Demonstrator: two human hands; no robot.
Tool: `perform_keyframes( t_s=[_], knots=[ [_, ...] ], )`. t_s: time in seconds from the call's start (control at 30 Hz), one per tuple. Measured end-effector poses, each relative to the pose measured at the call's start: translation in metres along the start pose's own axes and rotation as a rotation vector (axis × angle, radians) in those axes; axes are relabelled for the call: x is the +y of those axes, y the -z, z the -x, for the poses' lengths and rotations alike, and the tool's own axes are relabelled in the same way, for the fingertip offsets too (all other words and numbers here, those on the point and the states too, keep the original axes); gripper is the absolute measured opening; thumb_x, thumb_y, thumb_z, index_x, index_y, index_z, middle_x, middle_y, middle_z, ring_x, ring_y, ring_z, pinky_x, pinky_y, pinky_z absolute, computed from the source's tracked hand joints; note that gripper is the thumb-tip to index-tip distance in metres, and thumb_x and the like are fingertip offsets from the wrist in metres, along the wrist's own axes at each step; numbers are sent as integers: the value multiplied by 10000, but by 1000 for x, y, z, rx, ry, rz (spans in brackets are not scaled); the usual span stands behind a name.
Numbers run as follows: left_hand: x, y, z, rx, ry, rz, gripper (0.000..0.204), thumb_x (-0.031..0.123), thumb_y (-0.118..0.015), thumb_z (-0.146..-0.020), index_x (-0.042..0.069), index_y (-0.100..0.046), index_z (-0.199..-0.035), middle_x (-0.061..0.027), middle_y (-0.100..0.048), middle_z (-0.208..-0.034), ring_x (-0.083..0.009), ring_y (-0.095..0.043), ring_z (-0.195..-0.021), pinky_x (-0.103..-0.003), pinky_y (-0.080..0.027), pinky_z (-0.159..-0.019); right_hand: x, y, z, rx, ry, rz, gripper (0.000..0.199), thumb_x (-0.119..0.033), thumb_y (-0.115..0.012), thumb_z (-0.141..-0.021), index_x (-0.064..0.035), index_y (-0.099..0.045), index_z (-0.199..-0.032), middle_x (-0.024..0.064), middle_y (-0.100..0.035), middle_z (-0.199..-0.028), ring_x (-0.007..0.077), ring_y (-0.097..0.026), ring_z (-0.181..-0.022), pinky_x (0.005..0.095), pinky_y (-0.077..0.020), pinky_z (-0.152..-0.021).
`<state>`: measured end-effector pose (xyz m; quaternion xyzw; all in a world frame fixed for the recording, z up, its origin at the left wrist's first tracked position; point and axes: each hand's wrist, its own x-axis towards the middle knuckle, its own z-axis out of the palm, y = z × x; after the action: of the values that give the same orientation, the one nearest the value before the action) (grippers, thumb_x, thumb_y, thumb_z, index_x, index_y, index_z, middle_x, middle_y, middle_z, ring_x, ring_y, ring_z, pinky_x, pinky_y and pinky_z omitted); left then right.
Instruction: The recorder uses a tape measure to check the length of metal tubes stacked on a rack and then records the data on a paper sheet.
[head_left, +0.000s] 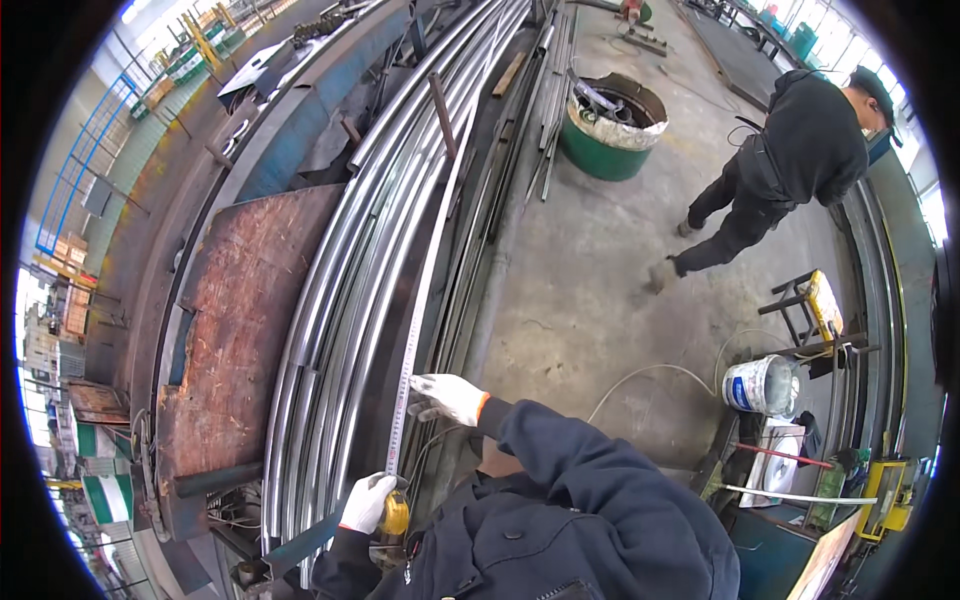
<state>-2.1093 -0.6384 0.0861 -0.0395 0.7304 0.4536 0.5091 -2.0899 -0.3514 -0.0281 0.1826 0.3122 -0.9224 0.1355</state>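
Note:
My left hand point(367, 503), in a white glove, is closed around a yellow tape measure point(396, 514) near the lower edge of the view. From it the long pale tape blade point(431, 245) runs out far ahead, alongside a bundle of shiny metal tubes point(345, 290). My right hand point(452, 398), also gloved in white, is beside the blade, its fingertips at the blade's edge. Its fingers look loosely stretched and apart, with nothing visibly gripped. The tubes lie lengthwise to the left of the blade; thinner dark bars point(487, 185) lie to its right.
A rusty brown plate point(255, 320) stands left of the tubes, and an upright rusty post point(441, 115) rises among them. On the floor are a green drum point(612, 150) holding scrap and a small stool point(815, 300). A white bucket point(757, 385) stands right. Another person point(790, 150) in dark clothes faces away.

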Motion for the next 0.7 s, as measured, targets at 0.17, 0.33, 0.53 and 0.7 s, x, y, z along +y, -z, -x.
perform_keyframes(
  t_s=[0.17,0.33,0.53,0.7],
  knots=[
    [1,-6,2,-33,-60,-17,283,181,-571,-995,-50,-730,-1031,-76,-716,-922,-141,-662,-821,-294,-538,-770,-9,41,29,14,0,-80,305,-317,-619,-1062,-60,-650,-1224,39,-698,-1007,142,-677,-852,277,-562,-735],
    [1,1,1,-50,-11,34,280,159,-571,-993,-59,-716,-1091,-90,-723,-946,-158,-680,-846,-291,-545,-794,-56,94,87,30,107,-358,190,-240,-593,-1067,-71,-633,-1142,-1,-617,-900,128,-590,-776,259,-486,-650],
    [15,6,-26,-47,16,46,243,115,-592,-982,-56,-704,-1114,-100,-724,-949,-173,-691,-852,-308,-561,-805,-116,122,103,312,258,-146,296,-276,-631,-1047,-49,-646,-1237,84,-719,-1014,213,-701,-864,324,-571,-735],
    [64,-23,-76,-14,11,62,239,112,-599,-980,-55,-709,-1110,-109,-727,-934,-183,-692,-825,-315,-567,-770,-168,151,36,240,190,-18,359,-333,-637,-1046,-59,-638,-1278,62,-723,-1045,179,-715,-873,309,-590,-761]
  ],
)
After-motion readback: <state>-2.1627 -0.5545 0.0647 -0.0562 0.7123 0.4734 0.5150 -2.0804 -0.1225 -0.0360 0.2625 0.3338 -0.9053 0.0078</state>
